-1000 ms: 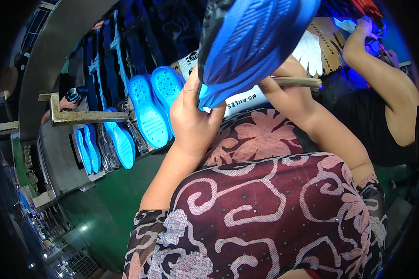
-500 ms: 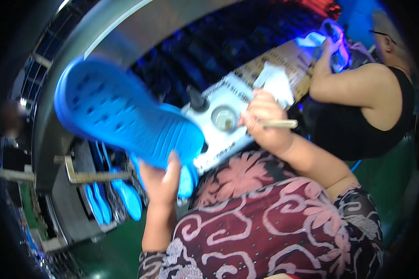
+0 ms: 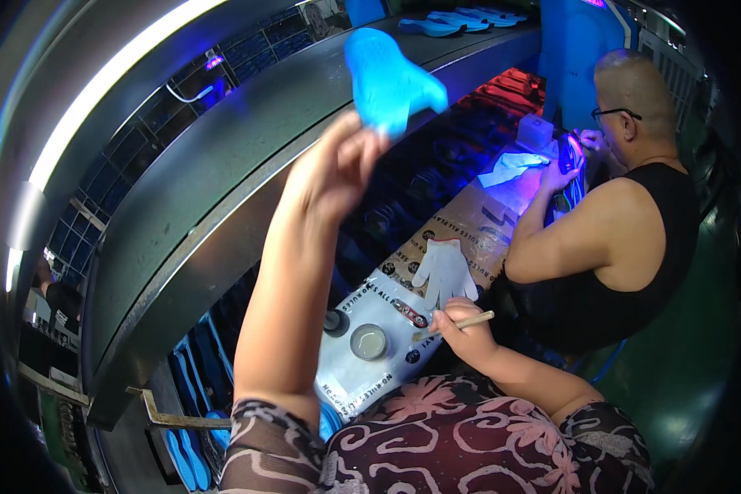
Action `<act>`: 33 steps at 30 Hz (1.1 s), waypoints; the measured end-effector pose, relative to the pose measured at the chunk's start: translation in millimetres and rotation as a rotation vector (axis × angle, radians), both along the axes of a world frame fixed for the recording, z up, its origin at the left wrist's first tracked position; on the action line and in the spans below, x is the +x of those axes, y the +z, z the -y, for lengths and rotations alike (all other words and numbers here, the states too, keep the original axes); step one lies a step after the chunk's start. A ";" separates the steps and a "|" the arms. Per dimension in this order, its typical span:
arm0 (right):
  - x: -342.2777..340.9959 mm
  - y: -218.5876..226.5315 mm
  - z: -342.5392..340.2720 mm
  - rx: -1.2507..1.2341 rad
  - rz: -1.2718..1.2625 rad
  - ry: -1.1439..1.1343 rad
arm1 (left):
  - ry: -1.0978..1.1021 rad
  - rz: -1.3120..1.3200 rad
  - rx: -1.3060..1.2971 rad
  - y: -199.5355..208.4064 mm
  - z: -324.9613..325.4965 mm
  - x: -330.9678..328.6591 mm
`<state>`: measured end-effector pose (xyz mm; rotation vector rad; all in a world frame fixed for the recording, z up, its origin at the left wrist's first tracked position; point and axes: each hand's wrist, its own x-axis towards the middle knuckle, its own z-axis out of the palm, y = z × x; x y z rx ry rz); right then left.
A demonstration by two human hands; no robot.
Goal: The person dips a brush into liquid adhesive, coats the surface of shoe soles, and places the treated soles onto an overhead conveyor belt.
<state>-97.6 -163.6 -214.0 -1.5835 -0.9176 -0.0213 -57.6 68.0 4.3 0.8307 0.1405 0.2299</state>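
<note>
My left hand (image 3: 337, 169) is raised at the end of an outstretched arm, its fingers closed at the lower end of a blue shoe sole (image 3: 383, 78). The sole is tilted over the raised conveyor belt and a little blurred. Low on the right, my right hand (image 3: 465, 325) pinches a brush (image 3: 477, 319) with a pale wooden handle. Its tip points left, over the white covered table (image 3: 346, 375). Beside it stands a round cup (image 3: 369, 342) of pale liquid. A small dark container (image 3: 335, 323) is just behind the cup.
The conveyor (image 3: 222, 193) curves along the left, with several blue soles (image 3: 461, 20) at its far end. More blue soles (image 3: 188, 457) lie below it. White gloves (image 3: 445, 272) rest on the table. A co-worker (image 3: 626, 198) sits at the right, handling a shoe under violet light.
My left hand has carried the sole up and away, from close in front to the conveyor. My right hand has moved the brush from the cup's mouth to its right. The view has shifted.
</note>
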 end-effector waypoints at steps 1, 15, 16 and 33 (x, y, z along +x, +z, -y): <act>4.7 -3.5 0.9 0.026 0.042 -0.024 | 0.150 0.003 -0.103 13.2 3.5 34.2; 7.9 -24.3 2.8 -0.041 -0.119 0.019 | 0.091 -0.515 0.933 -180.6 -10.8 -225.0; 4.9 -25.2 -0.1 -0.037 -0.128 0.030 | 0.177 -0.592 1.213 -198.3 -16.7 -264.3; -35.5 -31.9 -33.0 -0.120 -0.408 0.139 | 0.292 -1.424 1.618 -275.5 -17.0 -394.9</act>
